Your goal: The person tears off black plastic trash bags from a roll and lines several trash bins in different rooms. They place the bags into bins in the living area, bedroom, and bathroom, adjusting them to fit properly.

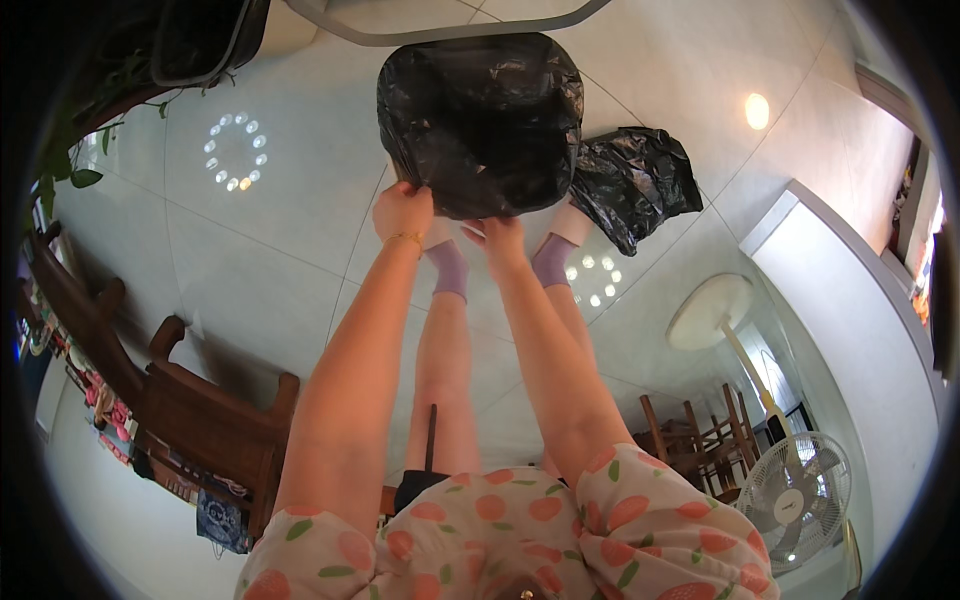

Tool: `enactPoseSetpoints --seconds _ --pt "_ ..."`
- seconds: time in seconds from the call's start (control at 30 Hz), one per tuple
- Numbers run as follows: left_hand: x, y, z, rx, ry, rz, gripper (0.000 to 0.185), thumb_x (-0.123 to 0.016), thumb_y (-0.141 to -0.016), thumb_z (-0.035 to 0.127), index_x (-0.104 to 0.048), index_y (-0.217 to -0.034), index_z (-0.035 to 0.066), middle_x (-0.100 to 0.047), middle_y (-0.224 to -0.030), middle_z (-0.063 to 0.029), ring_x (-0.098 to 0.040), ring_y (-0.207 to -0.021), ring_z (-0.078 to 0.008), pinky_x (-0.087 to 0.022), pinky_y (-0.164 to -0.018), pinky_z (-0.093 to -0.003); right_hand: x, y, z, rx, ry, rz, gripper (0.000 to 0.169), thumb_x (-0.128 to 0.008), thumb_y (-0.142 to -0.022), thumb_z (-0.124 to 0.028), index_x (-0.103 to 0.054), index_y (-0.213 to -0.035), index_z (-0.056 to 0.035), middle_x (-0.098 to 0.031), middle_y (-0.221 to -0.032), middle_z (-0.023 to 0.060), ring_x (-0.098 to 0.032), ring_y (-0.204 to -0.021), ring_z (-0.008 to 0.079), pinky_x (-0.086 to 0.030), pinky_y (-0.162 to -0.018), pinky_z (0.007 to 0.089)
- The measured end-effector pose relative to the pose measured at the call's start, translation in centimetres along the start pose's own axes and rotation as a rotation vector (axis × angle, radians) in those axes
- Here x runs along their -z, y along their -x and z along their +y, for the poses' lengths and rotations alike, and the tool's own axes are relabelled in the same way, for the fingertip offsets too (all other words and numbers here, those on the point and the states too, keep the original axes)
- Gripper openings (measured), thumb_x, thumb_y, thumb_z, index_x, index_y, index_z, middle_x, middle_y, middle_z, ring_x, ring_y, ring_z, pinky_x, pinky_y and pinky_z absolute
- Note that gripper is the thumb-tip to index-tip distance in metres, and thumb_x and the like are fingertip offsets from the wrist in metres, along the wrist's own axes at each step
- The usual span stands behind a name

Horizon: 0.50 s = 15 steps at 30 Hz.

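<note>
Before me stands a rounded rectangular bin whose open mouth is lined and covered by a black plastic bag (480,127). My left hand (403,214) pinches the bag at the near left corner of the rim. At the middle of the near rim, my right hand (499,244) has its fingertips on the bag's edge, with one finger stretched to the left. Crumpled black plastic (637,184) spreads out right of the bin; whether it belongs to the same bag, I cannot tell. The bin's walls are mostly hidden by the plastic and my hands.
A grey curved band (450,36) lies just beyond the bin. Dark wooden seating (210,420) is at the left, below a leafy plant (86,178). To the right are a pedestal fan (791,499), wooden stools (701,442) and a white partition (847,277).
</note>
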<state>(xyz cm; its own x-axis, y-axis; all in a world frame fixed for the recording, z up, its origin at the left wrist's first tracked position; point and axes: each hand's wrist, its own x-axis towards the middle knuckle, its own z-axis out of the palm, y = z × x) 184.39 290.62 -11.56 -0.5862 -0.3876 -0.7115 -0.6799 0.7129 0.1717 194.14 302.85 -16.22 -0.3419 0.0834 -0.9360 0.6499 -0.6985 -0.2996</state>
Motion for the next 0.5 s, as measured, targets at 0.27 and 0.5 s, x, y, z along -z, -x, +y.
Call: enactPoseSetpoints --seconds 0.27,0.5 --pt "0.1 0.2 -2.0 -0.180 0.154 -0.036 0.019 -0.064 -0.073 0.022 -0.065 -0.075 0.003 -0.065 -0.070 -0.0114 -0.062 -0.067 -0.0283 -0.048 -0.063 -0.0381 -0.8 0.4 2.2 0.052 -0.214 0.106 0.024 -0.047 -0.094 -0.012 -0.047 -0.118 -0.0059 -0.058 -0.105 0.0059 -0.058 -0.094 0.0181 -0.052 -0.086 0.0366" --pt "-0.9 0.6 -3.1 -0.184 0.427 -0.041 0.020 -0.066 -0.069 0.022 -0.064 -0.072 0.003 -0.064 -0.065 -0.0086 -0.061 -0.061 -0.0241 -0.048 -0.060 -0.0349 2.1 0.6 1.4 0.040 -0.156 -0.147 0.017 -0.050 -0.093 -0.013 -0.053 -0.107 -0.0031 -0.058 -0.103 0.0056 -0.057 -0.097 0.0167 -0.051 -0.086 0.0349"
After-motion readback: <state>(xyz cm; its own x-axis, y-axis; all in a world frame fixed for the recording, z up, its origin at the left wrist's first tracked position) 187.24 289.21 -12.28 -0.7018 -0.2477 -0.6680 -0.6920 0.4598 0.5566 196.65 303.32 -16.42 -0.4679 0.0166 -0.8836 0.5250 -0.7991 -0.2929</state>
